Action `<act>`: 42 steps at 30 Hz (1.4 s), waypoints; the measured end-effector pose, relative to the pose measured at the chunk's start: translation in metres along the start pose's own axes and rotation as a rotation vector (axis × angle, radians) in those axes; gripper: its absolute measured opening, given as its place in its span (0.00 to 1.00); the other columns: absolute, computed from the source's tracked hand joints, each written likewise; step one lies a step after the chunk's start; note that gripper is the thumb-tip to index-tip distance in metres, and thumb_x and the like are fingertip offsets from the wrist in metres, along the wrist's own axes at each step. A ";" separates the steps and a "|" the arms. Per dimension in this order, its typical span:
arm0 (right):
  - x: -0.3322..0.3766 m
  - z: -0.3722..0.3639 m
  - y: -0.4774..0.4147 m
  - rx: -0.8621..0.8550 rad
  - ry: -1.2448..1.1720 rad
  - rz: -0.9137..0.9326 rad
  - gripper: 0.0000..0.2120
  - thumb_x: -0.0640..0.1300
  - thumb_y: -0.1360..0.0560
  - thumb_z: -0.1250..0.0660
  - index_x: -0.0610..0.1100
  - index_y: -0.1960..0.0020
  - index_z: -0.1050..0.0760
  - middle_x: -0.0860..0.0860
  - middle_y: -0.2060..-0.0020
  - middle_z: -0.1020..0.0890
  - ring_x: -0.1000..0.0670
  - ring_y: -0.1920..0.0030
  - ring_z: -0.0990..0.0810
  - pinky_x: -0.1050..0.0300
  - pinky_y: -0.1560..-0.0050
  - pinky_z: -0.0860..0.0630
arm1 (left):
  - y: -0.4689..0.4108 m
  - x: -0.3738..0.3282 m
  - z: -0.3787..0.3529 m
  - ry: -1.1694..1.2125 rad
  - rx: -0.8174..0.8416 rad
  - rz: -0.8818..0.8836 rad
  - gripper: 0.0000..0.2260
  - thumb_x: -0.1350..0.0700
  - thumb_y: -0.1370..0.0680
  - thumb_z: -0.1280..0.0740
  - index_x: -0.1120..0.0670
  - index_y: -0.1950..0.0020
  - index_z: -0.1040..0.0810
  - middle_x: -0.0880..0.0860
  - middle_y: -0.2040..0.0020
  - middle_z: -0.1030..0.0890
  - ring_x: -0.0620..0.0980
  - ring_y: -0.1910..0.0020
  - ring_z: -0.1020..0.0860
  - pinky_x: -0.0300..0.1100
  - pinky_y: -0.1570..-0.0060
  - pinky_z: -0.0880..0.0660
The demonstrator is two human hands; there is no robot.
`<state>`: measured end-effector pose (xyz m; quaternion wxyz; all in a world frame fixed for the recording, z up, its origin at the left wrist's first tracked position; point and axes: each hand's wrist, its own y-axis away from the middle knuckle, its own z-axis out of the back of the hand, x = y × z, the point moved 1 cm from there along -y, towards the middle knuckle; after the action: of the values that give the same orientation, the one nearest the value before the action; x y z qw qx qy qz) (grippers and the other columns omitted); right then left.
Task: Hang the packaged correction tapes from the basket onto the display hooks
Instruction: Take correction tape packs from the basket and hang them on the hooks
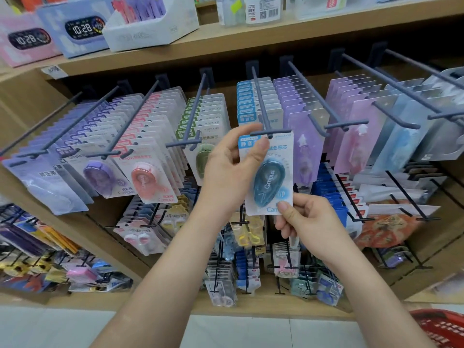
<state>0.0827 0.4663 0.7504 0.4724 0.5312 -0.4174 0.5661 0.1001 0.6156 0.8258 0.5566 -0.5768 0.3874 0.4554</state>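
At centre frame, the left hand (227, 169) pinches the top of a blue Campus correction tape pack (268, 177) and the right hand (298, 217) pinches its lower corner, threading it onto the blue-row hook (261, 106). Next likely calls for sliding it back. The red basket (442, 327) sits lower right.

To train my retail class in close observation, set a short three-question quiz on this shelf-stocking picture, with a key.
1. True or false: the left hand and the right hand both hold the blue correction tape package.
2. Whose fingers pinch its top, near the tip of the hook? A left hand, B right hand.
3. Fill in: the red basket shows at the lower ____ corner.
Key: 1 true; 2 A; 3 right.
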 end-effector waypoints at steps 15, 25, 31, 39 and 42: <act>0.003 -0.005 -0.023 -0.180 -0.225 -0.085 0.11 0.34 0.19 0.38 0.48 0.50 0.23 0.48 0.64 0.15 0.54 0.65 0.16 0.65 0.65 0.21 | -0.006 0.032 0.005 -0.675 -0.124 -0.085 0.22 0.53 0.23 0.29 0.44 0.29 0.26 0.50 0.51 0.20 0.52 0.57 0.20 0.49 0.51 0.21; -0.017 0.047 0.056 -0.293 0.065 -0.088 0.10 0.34 0.20 0.37 0.44 0.50 0.19 0.48 0.66 0.15 0.53 0.67 0.18 0.64 0.66 0.23 | 0.013 0.021 0.009 -0.923 -0.108 -0.196 0.22 0.55 0.19 0.37 0.47 0.25 0.32 0.53 0.41 0.20 0.54 0.45 0.21 0.49 0.45 0.25; -0.041 0.080 0.141 -0.513 0.205 -0.127 0.13 0.34 0.21 0.36 0.47 0.57 0.19 0.48 0.68 0.16 0.51 0.65 0.18 0.67 0.66 0.23 | 0.062 0.045 0.008 -0.878 0.044 -0.324 0.10 0.61 0.21 0.34 0.54 0.42 0.17 0.51 0.48 0.18 0.49 0.52 0.20 0.38 0.52 0.29; -0.097 0.127 0.273 -0.625 0.577 -0.359 0.12 0.37 0.24 0.31 0.53 0.57 0.17 0.63 0.65 0.17 0.66 0.61 0.21 0.74 0.56 0.30 | 0.144 0.097 -0.065 -0.892 0.590 -0.372 0.07 0.59 0.23 0.29 0.52 0.48 0.16 0.48 0.53 0.15 0.49 0.54 0.17 0.42 0.54 0.21; -0.129 0.151 0.319 -0.607 0.672 -0.536 0.07 0.40 0.23 0.31 0.49 0.50 0.16 0.59 0.57 0.16 0.60 0.58 0.22 0.78 0.57 0.33 | 0.174 0.117 -0.111 -0.883 0.734 -0.411 0.07 0.56 0.24 0.32 0.51 0.51 0.15 0.48 0.55 0.15 0.50 0.57 0.17 0.43 0.59 0.20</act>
<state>-0.1992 0.2423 0.6440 0.8410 0.2478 -0.2376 0.4182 -0.0225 0.4986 0.6597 0.9036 -0.1667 0.1325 0.3717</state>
